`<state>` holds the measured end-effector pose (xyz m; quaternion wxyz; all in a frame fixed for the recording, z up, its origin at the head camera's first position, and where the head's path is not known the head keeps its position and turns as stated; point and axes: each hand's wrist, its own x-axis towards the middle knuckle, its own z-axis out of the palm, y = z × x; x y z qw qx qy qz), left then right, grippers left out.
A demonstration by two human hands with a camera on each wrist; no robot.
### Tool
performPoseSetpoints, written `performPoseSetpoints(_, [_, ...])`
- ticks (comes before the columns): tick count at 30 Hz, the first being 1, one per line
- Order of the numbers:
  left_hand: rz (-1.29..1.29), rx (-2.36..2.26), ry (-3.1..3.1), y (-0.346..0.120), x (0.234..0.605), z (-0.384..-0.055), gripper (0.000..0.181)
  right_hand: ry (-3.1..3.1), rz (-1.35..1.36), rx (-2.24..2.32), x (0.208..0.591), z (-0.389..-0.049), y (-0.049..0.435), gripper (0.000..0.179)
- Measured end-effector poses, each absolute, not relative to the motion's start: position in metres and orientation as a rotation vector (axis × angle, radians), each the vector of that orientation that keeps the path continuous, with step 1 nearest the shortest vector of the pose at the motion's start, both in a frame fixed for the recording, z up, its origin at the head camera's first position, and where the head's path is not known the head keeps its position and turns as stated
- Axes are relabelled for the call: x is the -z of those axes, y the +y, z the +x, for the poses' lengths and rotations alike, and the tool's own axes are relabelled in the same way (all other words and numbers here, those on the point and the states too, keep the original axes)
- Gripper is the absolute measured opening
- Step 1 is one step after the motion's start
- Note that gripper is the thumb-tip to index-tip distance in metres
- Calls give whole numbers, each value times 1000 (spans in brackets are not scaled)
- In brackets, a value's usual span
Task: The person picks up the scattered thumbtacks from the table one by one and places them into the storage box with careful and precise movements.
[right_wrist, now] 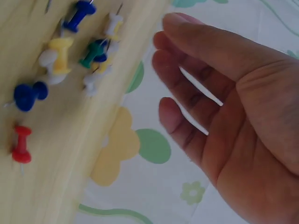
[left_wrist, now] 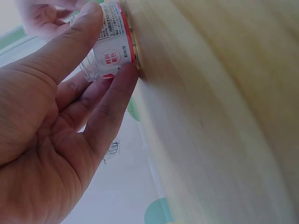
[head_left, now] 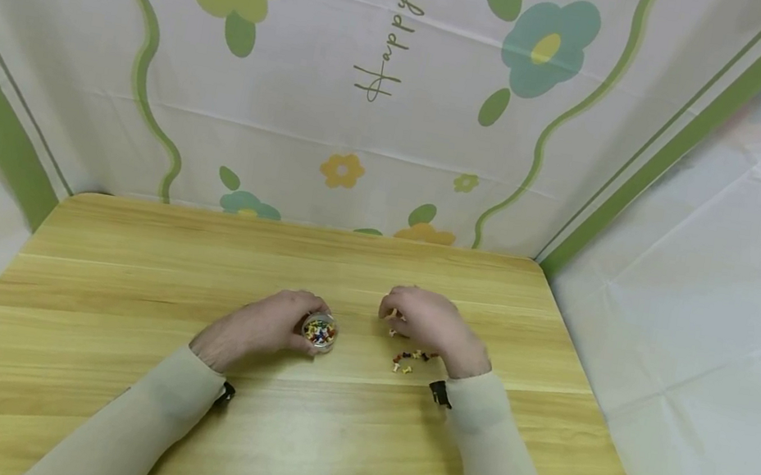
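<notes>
Jar with “时尚彩色” on label

Jar looks like clear, shiny plastic with a smooth, papery label. Pushpins at its 3 o'clock: glossy plastic, thin metal points. Table is smooth wood grain, kinda sheeny; backdrop at 12 o'clock seems creased cloth, sleeves totally matt.

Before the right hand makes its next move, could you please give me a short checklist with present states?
1. Jar held by the left hand: ok.
2. Jar uncovered: ok, push pins show inside.
3. Table near the right hand free of loose pins: not ok, several lie there.
4. Right hand empty: cannot tell, its thumb partly hides the fingers.
</notes>
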<state>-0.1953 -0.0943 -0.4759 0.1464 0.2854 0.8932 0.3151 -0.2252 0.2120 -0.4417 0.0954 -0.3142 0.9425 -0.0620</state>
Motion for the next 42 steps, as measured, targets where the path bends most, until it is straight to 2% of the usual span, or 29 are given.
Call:
performPoseSetpoints(6, [822, -899, 2576, -94, 476, -195, 53, 2746, -856, 187, 443, -227, 217, 8])
performPoseSetpoints(26, [812, -903, 2575, -94, 476, -194, 52, 2722, -824, 185, 457, -232, 218, 11])
performPoseSetpoints(42, [785, -909, 2567, -94, 474, -192, 50, 2789, -1085, 57, 452, -231, 201, 4])
